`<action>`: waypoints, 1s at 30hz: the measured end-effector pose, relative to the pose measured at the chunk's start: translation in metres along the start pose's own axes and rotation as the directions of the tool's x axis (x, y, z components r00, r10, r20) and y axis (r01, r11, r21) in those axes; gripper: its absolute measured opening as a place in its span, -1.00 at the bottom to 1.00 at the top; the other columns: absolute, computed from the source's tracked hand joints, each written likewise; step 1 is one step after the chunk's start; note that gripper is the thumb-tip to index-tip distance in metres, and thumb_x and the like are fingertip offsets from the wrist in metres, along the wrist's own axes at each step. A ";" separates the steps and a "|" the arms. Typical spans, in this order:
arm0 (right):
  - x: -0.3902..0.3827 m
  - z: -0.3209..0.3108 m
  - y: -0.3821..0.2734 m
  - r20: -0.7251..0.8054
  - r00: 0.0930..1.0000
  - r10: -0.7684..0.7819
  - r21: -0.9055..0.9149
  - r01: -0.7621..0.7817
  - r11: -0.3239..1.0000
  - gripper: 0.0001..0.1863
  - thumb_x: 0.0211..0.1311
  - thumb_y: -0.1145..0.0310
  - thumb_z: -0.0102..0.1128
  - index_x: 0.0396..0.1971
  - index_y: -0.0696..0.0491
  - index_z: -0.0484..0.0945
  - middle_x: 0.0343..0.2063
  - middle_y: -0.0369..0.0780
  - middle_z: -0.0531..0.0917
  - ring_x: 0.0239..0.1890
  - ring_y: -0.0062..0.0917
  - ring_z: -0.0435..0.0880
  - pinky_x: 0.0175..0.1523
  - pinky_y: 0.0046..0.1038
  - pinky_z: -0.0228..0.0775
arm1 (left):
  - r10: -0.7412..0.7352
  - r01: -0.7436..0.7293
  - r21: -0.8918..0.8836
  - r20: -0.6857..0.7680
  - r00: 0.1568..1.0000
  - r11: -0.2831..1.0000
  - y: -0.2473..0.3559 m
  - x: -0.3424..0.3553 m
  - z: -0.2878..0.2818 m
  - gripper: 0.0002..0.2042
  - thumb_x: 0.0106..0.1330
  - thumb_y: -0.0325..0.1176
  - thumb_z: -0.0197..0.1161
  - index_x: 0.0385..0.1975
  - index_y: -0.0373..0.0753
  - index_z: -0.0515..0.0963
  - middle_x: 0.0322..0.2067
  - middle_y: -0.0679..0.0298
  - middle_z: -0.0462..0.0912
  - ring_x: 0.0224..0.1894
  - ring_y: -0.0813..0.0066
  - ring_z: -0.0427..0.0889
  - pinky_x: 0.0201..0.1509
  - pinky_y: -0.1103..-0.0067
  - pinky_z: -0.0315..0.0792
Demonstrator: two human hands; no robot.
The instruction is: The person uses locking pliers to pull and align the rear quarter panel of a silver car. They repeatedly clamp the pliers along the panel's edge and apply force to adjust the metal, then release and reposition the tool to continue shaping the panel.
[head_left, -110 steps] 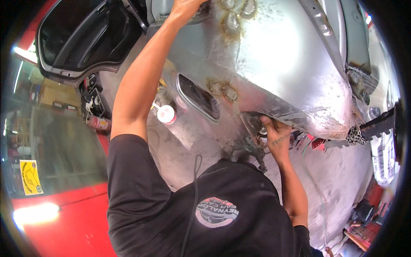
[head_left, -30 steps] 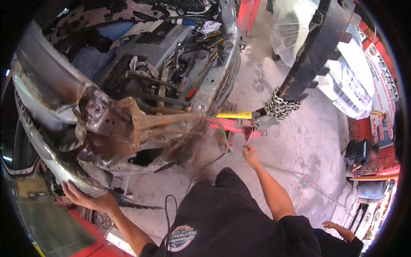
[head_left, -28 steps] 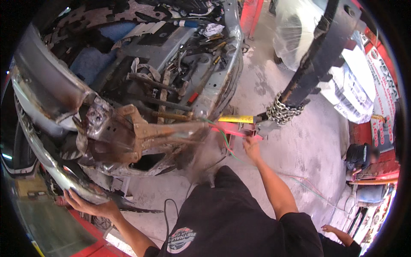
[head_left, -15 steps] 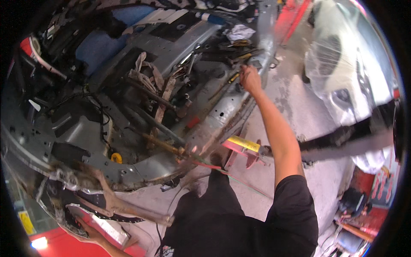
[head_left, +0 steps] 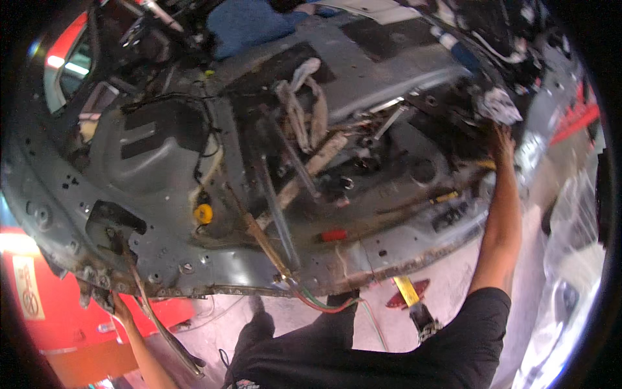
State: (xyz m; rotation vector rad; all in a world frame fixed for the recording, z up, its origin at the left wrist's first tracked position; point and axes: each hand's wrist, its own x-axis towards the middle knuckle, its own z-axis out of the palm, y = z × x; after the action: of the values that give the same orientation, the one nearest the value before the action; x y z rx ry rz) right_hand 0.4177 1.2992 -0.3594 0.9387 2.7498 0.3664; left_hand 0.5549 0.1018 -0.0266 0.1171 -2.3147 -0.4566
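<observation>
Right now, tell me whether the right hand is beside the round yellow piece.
No, the right hand is by the crumpled white rag, with the round yellow piece far to its left.

Holds the right arm [head_left: 499, 243] reached far forward and out to the right, nearly straight, with the right hand [head_left: 503, 144] blurred at its end. Has the left forearm [head_left: 146, 353], bare, low on the left side, with the left hand [head_left: 121, 310] small and partly hidden. Shows neither grip clearly.

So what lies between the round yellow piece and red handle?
In the head view, a slanting brownish rod and grey bar, perhaps also the end of a pale strip.
</observation>
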 end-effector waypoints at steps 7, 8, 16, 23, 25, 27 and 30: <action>0.024 0.013 -0.006 -0.078 0.997 -0.017 -0.003 0.017 1.000 -0.26 0.24 0.28 0.23 0.46 -0.20 0.28 0.29 -0.03 0.46 0.34 -0.02 0.46 0.27 0.08 0.44 | 0.249 -0.248 0.052 0.003 0.969 0.967 -0.026 0.005 -0.013 -0.40 0.46 -0.37 0.32 0.44 -0.36 0.28 0.42 0.11 0.38 0.43 0.24 0.33 0.51 0.27 0.22; 0.022 0.007 -0.004 -0.116 0.993 -0.032 -0.026 0.029 0.999 -0.28 0.23 0.28 0.25 0.43 -0.18 0.30 0.24 -0.05 0.49 0.31 -0.04 0.49 0.25 0.07 0.46 | 0.257 -0.256 0.059 -0.002 0.967 0.965 -0.025 0.006 -0.012 -0.40 0.46 -0.37 0.33 0.43 -0.36 0.29 0.40 0.11 0.40 0.42 0.25 0.34 0.50 0.27 0.23; -0.027 -0.054 -0.019 -0.253 0.940 -0.228 0.002 0.236 0.972 -0.64 0.31 0.15 0.24 0.04 -0.05 0.66 0.12 -0.09 0.69 0.07 -0.09 0.74 0.06 -0.09 0.65 | -0.078 0.081 0.088 -0.034 0.996 0.993 0.002 0.006 0.015 -0.46 0.42 -0.40 0.37 0.36 -0.37 0.40 0.30 0.13 0.53 0.33 0.29 0.47 0.45 0.28 0.31; -0.080 -0.018 0.059 0.101 0.995 0.013 0.951 -0.100 0.294 -0.47 0.44 -0.16 0.15 0.04 -0.02 0.73 -0.34 -0.26 0.73 -0.49 -0.53 0.60 -0.47 -0.39 0.40 | -0.002 -0.017 -0.364 -0.052 0.999 0.931 0.054 0.020 0.060 -0.40 0.29 -0.54 0.45 0.35 -0.33 0.42 0.29 0.06 0.52 0.29 0.23 0.50 0.37 0.36 0.38; -0.175 -0.084 -0.074 0.090 0.995 0.044 0.992 -0.086 -0.093 -0.52 0.49 -0.06 0.13 0.04 0.06 0.65 -0.43 -0.36 0.60 -0.53 -0.65 0.49 -0.51 -0.52 0.32 | 0.050 -0.067 -0.141 -0.125 0.991 0.988 0.086 -0.002 0.025 -0.35 0.27 -0.52 0.45 0.39 -0.32 0.38 0.31 -0.01 0.48 0.35 0.12 0.47 0.43 0.31 0.33; -0.247 -0.109 -0.100 -0.029 0.999 0.018 0.948 0.034 -0.317 -0.55 0.50 0.03 0.15 0.12 0.08 0.60 -0.29 -0.30 0.61 -0.36 -0.56 0.55 -0.31 -0.43 0.40 | 0.157 -0.172 -0.071 -0.187 0.970 0.982 0.084 0.006 0.028 -0.33 0.26 -0.49 0.46 0.39 -0.32 0.37 0.32 -0.03 0.48 0.36 0.09 0.46 0.46 0.29 0.29; -0.378 -0.156 -0.139 -0.202 0.979 0.024 0.705 0.162 -0.690 -0.53 0.49 0.22 0.17 0.27 0.14 0.48 0.02 -0.19 0.62 -0.03 -0.40 0.60 0.11 -0.33 0.45 | 0.176 -0.207 -0.125 -0.226 0.958 0.970 0.080 0.010 0.029 -0.31 0.24 -0.53 0.45 0.40 -0.30 0.36 0.33 -0.03 0.46 0.40 0.04 0.41 0.49 0.28 0.25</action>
State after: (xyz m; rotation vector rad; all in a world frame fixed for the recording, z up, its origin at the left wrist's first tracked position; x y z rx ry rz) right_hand 0.5878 0.9320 -0.2089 0.5161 1.9893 -3.1047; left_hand 0.5318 0.1828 -0.0104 -0.1255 -2.0497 -0.4895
